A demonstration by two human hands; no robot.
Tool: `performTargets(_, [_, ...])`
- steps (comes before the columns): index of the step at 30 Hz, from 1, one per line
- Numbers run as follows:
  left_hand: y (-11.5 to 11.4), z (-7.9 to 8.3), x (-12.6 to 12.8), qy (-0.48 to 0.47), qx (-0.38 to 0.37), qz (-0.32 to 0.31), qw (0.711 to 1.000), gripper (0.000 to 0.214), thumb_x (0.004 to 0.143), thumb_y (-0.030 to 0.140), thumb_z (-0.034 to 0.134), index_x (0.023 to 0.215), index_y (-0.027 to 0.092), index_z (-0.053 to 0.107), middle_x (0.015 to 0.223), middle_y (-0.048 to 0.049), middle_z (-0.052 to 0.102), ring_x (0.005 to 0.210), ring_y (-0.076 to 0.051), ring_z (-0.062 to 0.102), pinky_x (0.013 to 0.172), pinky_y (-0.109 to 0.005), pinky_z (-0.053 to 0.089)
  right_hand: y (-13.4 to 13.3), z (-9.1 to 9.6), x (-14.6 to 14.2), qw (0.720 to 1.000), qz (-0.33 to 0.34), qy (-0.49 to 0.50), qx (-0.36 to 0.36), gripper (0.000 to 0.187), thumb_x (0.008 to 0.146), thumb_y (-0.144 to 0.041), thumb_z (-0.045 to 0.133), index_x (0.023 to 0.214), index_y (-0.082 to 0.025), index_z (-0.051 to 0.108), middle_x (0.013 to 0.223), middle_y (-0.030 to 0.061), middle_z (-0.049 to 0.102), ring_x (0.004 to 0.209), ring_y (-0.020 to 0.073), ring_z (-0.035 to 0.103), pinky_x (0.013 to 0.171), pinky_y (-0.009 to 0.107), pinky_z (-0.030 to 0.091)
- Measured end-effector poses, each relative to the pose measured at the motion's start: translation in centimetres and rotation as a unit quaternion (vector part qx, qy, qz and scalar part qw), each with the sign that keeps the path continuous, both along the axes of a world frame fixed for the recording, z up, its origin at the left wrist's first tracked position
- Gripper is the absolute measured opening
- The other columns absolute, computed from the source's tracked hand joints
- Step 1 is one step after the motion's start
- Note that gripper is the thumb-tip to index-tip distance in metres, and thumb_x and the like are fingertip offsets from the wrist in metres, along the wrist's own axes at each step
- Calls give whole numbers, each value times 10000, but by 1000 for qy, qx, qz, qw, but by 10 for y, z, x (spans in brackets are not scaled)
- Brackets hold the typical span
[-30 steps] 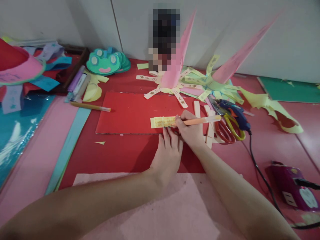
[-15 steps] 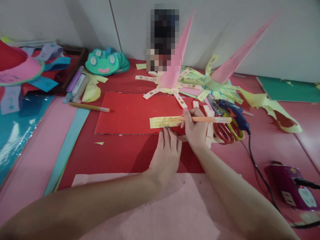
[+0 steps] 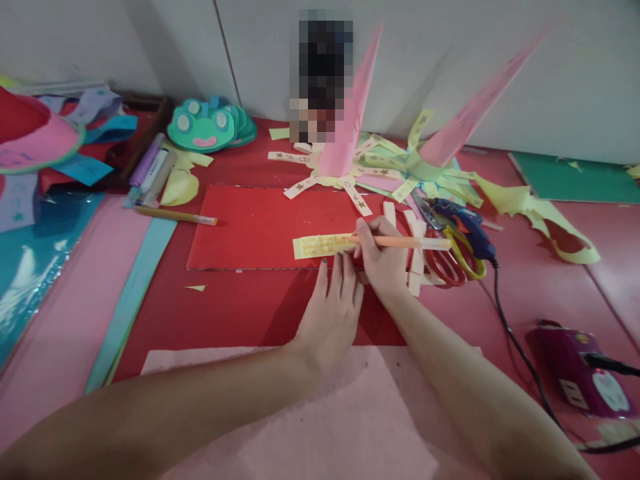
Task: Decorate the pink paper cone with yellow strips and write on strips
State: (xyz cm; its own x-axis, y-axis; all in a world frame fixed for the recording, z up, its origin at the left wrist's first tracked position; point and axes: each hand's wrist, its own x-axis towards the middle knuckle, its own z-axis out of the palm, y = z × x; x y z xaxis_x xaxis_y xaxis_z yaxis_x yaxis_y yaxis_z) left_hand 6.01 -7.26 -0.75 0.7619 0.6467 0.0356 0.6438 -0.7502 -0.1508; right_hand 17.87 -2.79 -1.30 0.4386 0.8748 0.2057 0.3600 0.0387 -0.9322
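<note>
Between the fingers of my right hand (image 3: 383,263) is an orange pen (image 3: 407,243), its tip on a narrow yellow paper strip (image 3: 315,247). Small rows of writing cover the strip, too fine to read. It lies on a flat red board (image 3: 250,227). My left hand (image 3: 333,307) rests flat, fingers stretched out, with its fingertips at the strip's lower edge. Just right of my right hand are pale paper strips (image 3: 415,253), and beyond them scissors (image 3: 470,253) with red and yellow handles.
Two pink paper cones (image 3: 345,133) with lettered strips stand behind the board. A blue glue gun (image 3: 463,223) trails a cord toward a purple power socket (image 3: 575,370). Green frog cutouts (image 3: 203,127), markers (image 3: 150,170) and a brown pen (image 3: 175,215) lie at the left.
My right hand and the pen have shifted slightly left along the strip. The strip is tilted a little more. My left hand stays nearly in place, and the whole view has drifted slightly.
</note>
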Motion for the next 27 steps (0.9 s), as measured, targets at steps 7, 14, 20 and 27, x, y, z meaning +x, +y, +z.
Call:
performTargets(7, [-1, 1, 0, -2, -4, 15, 1000, 444, 834, 128, 346, 1253, 47, 467, 1332, -221, 431, 1248, -328, 397, 1005, -489, 353, -1, 2, -1, 1000, -14, 2, -7, 287, 819, -343, 517, 586, -212, 412, 408, -80, 420, 395, 69, 452, 469, 213, 399])
performTargets(14, [0, 1, 1, -14, -1, 13, 1000, 444, 831, 127, 355, 1252, 41, 466, 1316, -214, 449, 1243, -308, 411, 1029, -457, 339, -1, 1, 0, 1000, -15, -11, -18, 301, 819, -358, 514, 580, -208, 410, 432, -74, 416, 408, 67, 439, 472, 216, 390])
performTargets(20, [1, 2, 1, -12, -2, 10, 1000, 453, 833, 132, 349, 1265, 42, 452, 1325, -214, 438, 1234, -310, 421, 1028, -462, 340, -1, -1, 0, 1000, -14, -12, -25, 298, 823, -381, 504, 597, -208, 413, 442, -73, 414, 414, 69, 425, 468, 223, 377])
performTargets(27, [0, 1, 0, -9, 2, 10, 1000, 459, 827, 129, 362, 1267, 23, 440, 1321, -235, 429, 1238, -325, 411, 1038, -464, 321, 0, -2, -1, 999, 43, 2, -18, 332, 793, -396, 545, 571, -208, 385, 469, -64, 421, 449, 70, 430, 461, 220, 371])
